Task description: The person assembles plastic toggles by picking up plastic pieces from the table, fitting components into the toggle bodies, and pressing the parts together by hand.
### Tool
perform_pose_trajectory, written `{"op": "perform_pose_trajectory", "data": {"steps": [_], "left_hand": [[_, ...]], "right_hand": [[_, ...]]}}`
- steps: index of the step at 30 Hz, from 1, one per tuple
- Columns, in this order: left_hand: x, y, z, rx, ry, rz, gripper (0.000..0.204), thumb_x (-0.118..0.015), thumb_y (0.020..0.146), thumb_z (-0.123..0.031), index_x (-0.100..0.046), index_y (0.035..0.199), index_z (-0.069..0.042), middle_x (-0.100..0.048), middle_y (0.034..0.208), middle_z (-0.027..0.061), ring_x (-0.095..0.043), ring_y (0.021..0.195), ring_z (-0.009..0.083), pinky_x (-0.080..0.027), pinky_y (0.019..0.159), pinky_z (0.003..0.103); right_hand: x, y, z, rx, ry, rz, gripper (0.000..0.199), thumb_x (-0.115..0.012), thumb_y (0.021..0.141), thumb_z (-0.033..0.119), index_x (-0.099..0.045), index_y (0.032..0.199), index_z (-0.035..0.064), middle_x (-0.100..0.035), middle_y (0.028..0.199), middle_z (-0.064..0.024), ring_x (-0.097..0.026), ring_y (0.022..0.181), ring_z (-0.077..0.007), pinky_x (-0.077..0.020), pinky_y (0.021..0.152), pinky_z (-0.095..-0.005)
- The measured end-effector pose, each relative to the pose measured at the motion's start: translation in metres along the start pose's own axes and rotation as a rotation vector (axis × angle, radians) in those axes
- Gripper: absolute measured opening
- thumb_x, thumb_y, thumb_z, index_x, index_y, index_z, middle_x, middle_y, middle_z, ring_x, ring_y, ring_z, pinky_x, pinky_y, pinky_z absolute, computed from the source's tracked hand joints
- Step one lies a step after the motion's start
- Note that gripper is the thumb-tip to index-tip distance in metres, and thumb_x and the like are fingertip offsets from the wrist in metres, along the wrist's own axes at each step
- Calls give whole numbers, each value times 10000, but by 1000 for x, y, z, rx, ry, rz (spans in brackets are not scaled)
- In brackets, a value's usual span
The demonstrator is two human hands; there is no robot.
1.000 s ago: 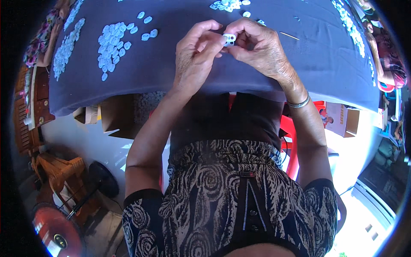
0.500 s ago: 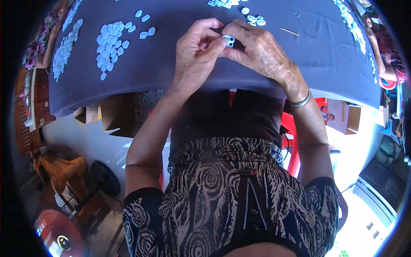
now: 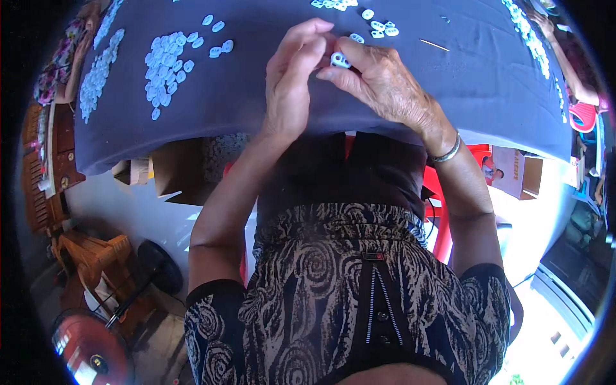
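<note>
Between the thumb and fingers of my right hand (image 3: pixel 388 80) is a small white plastic piece with dark holes (image 3: pixel 340 59). My left hand (image 3: pixel 290 83) is raised just left of it, fingers and thumb stretched upward and apart from the piece; parts of its fingers are hidden. Both hands are over the near part of a dark blue cloth-covered table (image 3: pixel 212 96). Beyond my right hand, several similar white pieces with dark holes (image 3: pixel 377 25) lie on the cloth. A thin wooden stick (image 3: pixel 434 45) rests to the right of them.
A heap of pale translucent pieces (image 3: pixel 165 64) spreads left of my hands, with more piles at both table sides (image 3: pixel 99 74). Other people's arms (image 3: pixel 564 64) reach in at the edges. Cardboard boxes (image 3: pixel 176 170) stand under the table; a fan (image 3: pixel 96 353) is at lower left.
My left thumb and fingers have come off the white piece and lifted. The right hand keeps hold of it and has tilted it. Another holed piece now shows beside the right fingers.
</note>
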State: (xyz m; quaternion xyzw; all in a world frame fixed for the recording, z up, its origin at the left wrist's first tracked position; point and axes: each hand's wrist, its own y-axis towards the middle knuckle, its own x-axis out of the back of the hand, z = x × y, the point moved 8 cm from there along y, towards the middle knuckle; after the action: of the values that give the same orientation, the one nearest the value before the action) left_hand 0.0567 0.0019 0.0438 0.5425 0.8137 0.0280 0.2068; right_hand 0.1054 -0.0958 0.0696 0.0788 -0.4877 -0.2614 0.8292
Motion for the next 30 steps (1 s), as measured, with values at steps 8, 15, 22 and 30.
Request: {"op": "perform_pose_trajectory", "data": {"steps": [8,15,22,30], "left_hand": [[-11,-13,8,-16,-255,-143,493,-260,1008,-395,-538,996,12,-621,900,166,-589,874,230,-449,862,357],[0,-7,25,72,-374,-217,449,-281,1014,-405,-508,914,-31,-554,779,118,-544,787,231,-464,800,385],[3,-5,29,136,-428,-271,456,-325,1008,-411,-507,865,-17,-551,734,122,-553,713,222,-477,729,353],[3,2,24,183,-392,-77,404,-382,992,-335,-584,1078,4,-624,991,136,-569,979,219,-444,885,336]], "right_hand": [[-24,-4,20,22,154,-40,253,-563,896,225,-520,1008,3,-602,822,-241,-604,783,-430,-493,646,-475],[-34,-3,17,-10,154,-67,263,-544,900,197,-501,1022,-33,-604,846,-255,-609,804,-425,-510,675,-472],[-35,-2,16,4,107,-99,238,-546,891,169,-501,1010,-32,-615,839,-236,-625,802,-402,-519,667,-452],[-19,2,4,-94,58,-72,261,-605,872,223,-534,949,-15,-623,764,-220,-633,721,-395,-515,616,-452]]}}
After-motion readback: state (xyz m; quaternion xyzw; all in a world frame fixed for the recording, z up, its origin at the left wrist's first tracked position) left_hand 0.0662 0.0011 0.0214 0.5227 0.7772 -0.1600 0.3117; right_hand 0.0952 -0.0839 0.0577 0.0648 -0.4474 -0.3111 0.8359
